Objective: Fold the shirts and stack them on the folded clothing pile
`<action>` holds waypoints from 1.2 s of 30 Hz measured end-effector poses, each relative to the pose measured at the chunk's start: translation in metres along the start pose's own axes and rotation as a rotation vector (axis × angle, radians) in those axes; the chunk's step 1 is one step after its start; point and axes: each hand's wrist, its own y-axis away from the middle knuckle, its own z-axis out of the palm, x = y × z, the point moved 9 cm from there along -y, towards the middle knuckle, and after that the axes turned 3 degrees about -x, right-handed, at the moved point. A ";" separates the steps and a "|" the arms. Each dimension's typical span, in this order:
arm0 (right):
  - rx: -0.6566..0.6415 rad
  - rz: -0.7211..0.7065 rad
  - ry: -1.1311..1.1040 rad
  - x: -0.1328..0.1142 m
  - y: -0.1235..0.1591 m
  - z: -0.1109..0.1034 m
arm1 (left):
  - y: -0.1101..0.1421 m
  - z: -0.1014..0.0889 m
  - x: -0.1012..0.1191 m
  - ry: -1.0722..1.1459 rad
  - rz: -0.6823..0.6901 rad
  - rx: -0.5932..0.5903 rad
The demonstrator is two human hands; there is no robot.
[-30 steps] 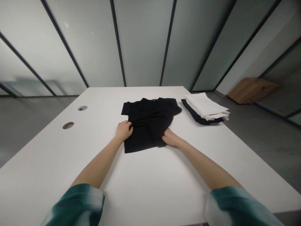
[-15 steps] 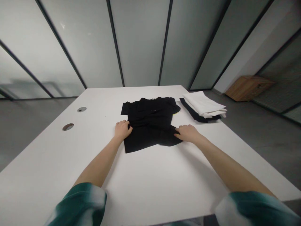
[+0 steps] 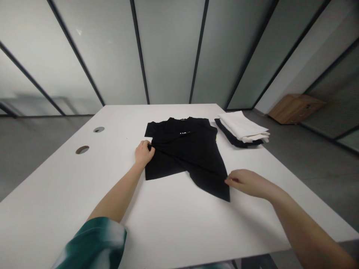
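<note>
A black T-shirt (image 3: 186, 151) lies on the white table (image 3: 168, 220), collar toward the far edge. My left hand (image 3: 143, 153) is closed on the shirt's left side edge. My right hand (image 3: 246, 183) pinches the shirt's lower right hem corner, drawn out toward the near right so the cloth stretches into a point. Both forearms reach in from the bottom, with green-and-white sleeves.
A folded pile (image 3: 241, 130) of white garments on a dark one sits at the table's far right. Two round cable holes (image 3: 82, 150) are in the table's left part. A wooden cabinet (image 3: 295, 108) stands on the floor at right. Glass partitions rise behind the table.
My right hand has pulled the shirt's lower right corner from the bunched middle out toward the near right, spreading the cloth. My left hand has stayed on the left edge.
</note>
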 end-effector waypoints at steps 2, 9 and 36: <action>0.174 -0.049 -0.079 0.001 -0.012 -0.020 | 0.001 -0.009 -0.002 0.037 -0.008 0.099; 0.406 0.045 -0.032 -0.011 -0.103 -0.023 | 0.024 0.025 0.049 -0.064 0.389 -0.237; 0.234 0.082 0.143 0.021 -0.117 -0.010 | 0.122 -0.005 0.072 0.064 0.550 -0.757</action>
